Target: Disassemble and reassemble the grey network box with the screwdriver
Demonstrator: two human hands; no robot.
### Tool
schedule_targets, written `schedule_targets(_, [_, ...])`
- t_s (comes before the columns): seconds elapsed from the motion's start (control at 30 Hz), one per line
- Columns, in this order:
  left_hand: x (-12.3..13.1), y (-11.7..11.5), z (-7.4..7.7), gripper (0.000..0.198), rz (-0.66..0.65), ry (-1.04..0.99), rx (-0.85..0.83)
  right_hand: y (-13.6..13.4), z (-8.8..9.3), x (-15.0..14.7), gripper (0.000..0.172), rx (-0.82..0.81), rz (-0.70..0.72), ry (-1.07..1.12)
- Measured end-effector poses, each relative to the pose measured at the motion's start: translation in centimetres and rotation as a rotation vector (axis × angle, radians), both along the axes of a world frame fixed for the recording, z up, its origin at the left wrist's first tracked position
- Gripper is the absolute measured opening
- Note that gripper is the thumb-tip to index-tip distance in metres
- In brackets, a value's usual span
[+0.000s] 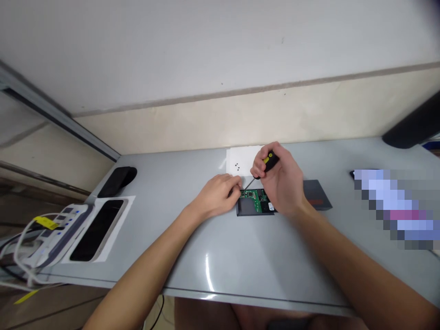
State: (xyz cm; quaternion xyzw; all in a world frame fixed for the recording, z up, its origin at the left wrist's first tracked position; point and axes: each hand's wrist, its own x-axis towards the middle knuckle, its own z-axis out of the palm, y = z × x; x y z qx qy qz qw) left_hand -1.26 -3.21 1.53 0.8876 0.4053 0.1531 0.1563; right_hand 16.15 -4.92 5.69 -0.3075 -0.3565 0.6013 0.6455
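Note:
My right hand [283, 181] is wrapped round the black and yellow handle of a screwdriver [271, 160]. Its thin shaft slants down to the upper left edge of a dark, opened device casing [245, 208] with a green circuit board [257, 200] inside. At the casing's left end, my left hand [222, 195] has its fingers bent and close together by the screwdriver's tip; whether they grip the casing or something small is hidden. Behind the casing lies white paper [233, 158] with several tiny dark screws [237, 167] on it. A dark flat cover [315, 195] rests right of my right hand.
On the left of the grey table [192, 256] lie a phone [98, 231] on white paper, a black object [117, 181] and a power strip [65, 231] with cables. A blurred-out screen [395, 201] is at the right. A wall borders the back.

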Motion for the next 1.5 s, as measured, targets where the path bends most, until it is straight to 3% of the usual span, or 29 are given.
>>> schedule_targets(0.33, [-0.5, 0.1, -0.6, 0.031, -0.051, -0.059, 0.098, 0.0, -0.1, 0.0, 0.043, 0.04, -0.002, -0.001])
schedule_targets(0.6, [-0.5, 0.1, -0.7, 0.023, -0.072, -0.106, 0.139, 0.5, 0.4, 1.0, 0.046, 0.013, -0.055, 0.01])
schedule_targets(0.8, [0.3, -0.3, -1.0, 0.027, -0.104, -0.262, 0.032, 0.6, 1.0, 1.8, 0.043, -0.007, -0.047, 0.059])
schedule_targets(1.07, [0.2, 0.3, -1.5, 0.036, 0.043, -0.278, 0.153, 2.4, 0.8, 4.6, 0.042, 0.07, -0.225, 0.126])
schedule_targets(1.17, [1.2, 1.1, -0.7, 0.033, 0.109, -0.204, 0.178, 3.2, 0.5, 5.7, 0.042, 0.092, -0.337, 0.142])
schedule_targets(1.33, [5.0, 4.0, 1.4, 0.024, 0.083, -0.013, 0.137, 3.2, 1.0, 6.5, 0.04, 0.178, -0.557, 0.124])
schedule_targets(1.5, [7.5, 6.4, 1.8, 0.02, 0.093, 0.046, 0.089, 2.3, 1.7, 6.5, 0.034, 0.255, -0.569, -0.017])
